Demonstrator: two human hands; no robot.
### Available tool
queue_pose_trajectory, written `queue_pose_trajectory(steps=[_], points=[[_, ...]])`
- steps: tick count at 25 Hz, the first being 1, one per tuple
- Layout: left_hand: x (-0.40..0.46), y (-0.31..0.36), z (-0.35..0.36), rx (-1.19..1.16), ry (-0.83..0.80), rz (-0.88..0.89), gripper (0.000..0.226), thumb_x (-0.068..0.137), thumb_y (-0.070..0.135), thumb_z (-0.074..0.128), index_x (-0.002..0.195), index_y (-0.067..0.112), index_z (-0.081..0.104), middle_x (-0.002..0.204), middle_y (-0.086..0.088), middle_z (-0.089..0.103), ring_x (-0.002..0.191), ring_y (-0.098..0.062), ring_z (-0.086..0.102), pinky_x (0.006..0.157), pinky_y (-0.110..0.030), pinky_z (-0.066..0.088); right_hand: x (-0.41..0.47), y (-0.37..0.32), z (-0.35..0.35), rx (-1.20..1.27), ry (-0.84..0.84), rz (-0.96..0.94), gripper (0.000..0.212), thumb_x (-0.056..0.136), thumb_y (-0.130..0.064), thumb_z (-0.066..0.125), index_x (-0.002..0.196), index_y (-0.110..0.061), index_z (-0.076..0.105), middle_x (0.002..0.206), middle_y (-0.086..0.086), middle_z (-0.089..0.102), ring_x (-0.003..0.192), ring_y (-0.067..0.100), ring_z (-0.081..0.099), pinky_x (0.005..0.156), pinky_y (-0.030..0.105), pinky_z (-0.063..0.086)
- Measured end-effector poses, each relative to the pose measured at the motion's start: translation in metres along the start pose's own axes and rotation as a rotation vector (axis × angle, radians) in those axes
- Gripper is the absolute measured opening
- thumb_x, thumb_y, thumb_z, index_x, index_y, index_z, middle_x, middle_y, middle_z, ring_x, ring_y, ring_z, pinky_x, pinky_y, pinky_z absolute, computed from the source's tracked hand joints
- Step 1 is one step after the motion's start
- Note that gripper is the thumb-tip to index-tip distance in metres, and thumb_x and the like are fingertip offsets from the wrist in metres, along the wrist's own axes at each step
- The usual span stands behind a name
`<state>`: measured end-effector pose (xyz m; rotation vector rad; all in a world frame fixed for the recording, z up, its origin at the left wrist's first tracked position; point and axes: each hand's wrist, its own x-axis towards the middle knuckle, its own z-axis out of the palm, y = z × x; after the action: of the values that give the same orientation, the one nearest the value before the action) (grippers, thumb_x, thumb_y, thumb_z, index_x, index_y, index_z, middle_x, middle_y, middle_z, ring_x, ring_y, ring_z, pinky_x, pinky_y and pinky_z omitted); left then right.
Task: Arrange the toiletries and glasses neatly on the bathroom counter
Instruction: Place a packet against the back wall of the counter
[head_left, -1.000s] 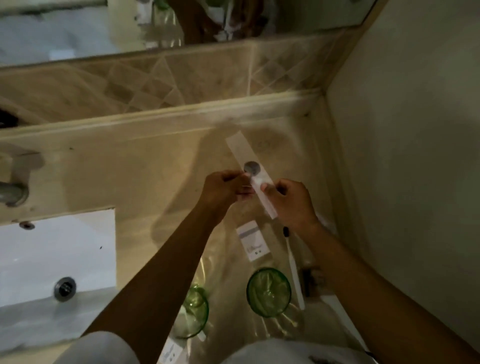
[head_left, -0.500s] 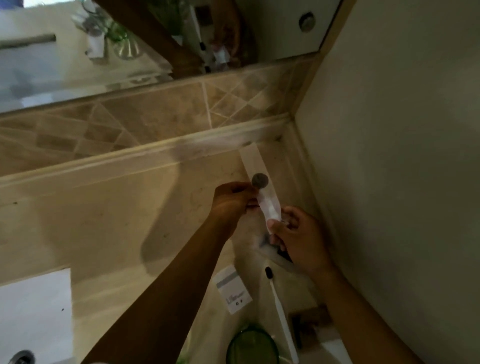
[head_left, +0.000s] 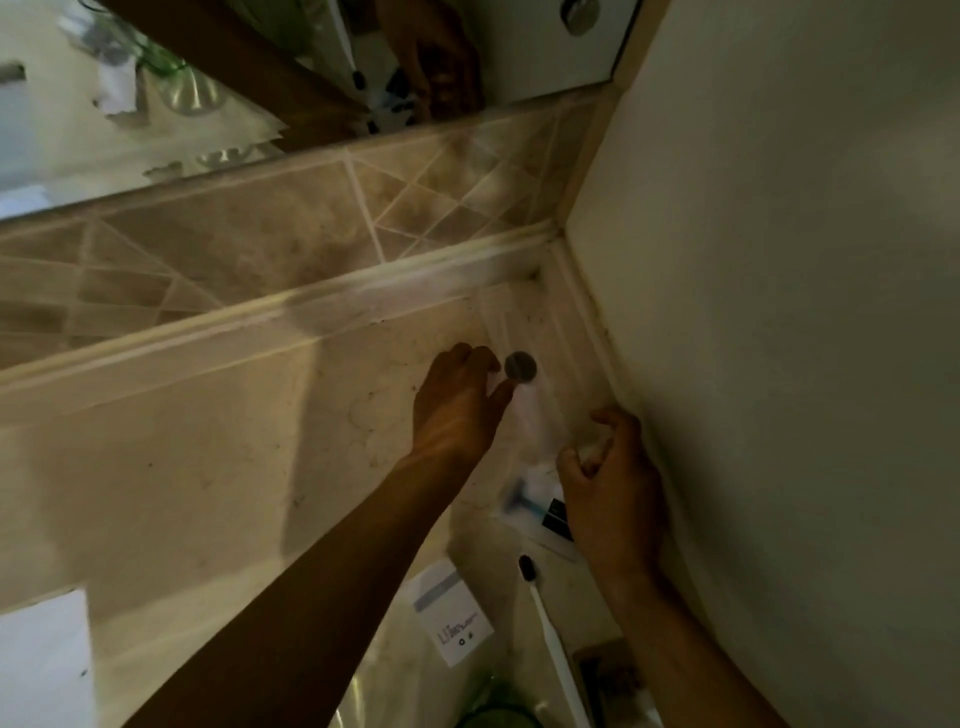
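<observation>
Right now I see the long clear plastic sachet with a dark round seal (head_left: 522, 384) lying flat in the beige stone desk (head_left: 208, 467) corner, my left hand (head_left: 460, 402) pinching its edge, right hand (head_left: 613, 478) released. Dragging it crooked could nudge the blue-handled razor packet (head_left: 535, 501) just beside.

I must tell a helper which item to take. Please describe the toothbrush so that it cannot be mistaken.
Start at the side wall; the toothbrush lies on the counter near it, below the right hand. Unlike the flat white packets, it is a long white stick with a dark head.
</observation>
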<state>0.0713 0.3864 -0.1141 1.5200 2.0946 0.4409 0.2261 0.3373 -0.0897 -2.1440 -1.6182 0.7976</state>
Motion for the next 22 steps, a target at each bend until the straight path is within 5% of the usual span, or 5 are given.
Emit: queue_pose_trajectory(steps=[4, 9, 22], points=[[0.010, -0.021, 0.002, 0.202, 0.086, 0.397, 0.024, 0.091, 0.028, 0.065, 0.107, 0.012, 0.071, 0.113, -0.011, 0.064, 0.109, -0.034, 0.054, 0.088, -0.044, 0.048, 0.002, -0.008, 0.011, -0.081, -0.097, -0.120, 0.027, 0.094, -0.023, 0.060, 0.121, -0.021, 0.062, 0.099, -0.002, 0.065, 0.076, 0.006, 0.055, 0.064, 0.015, 0.042], [0.027, -0.045, 0.005, 0.316, -0.047, 0.559, 0.044, 0.091, 0.042, 0.052, 0.123, 0.015, 0.066, 0.137, -0.017, 0.057, 0.135, -0.040, 0.044, 0.111, -0.055, 0.037, 0.011, -0.014, 0.036, -0.305, -0.261, -0.272, 0.042, 0.093, -0.038, 0.051, 0.131, -0.021, 0.056, 0.136, 0.000, 0.053, 0.124, 0.015, 0.046, 0.100, 0.025, 0.038], [0.042, -0.031, 0.018, 0.381, -0.147, 0.613, 0.063, 0.094, 0.054, 0.044, 0.147, 0.020, 0.043, 0.157, -0.014, 0.037, 0.148, -0.035, 0.025, 0.121, -0.053, 0.018, 0.014, -0.009, 0.027, -0.271, -0.224, -0.179, 0.055, 0.091, -0.039, 0.057, 0.141, -0.019, 0.047, 0.146, 0.005, 0.039, 0.133, 0.021, 0.037, 0.104, 0.028, 0.036]])
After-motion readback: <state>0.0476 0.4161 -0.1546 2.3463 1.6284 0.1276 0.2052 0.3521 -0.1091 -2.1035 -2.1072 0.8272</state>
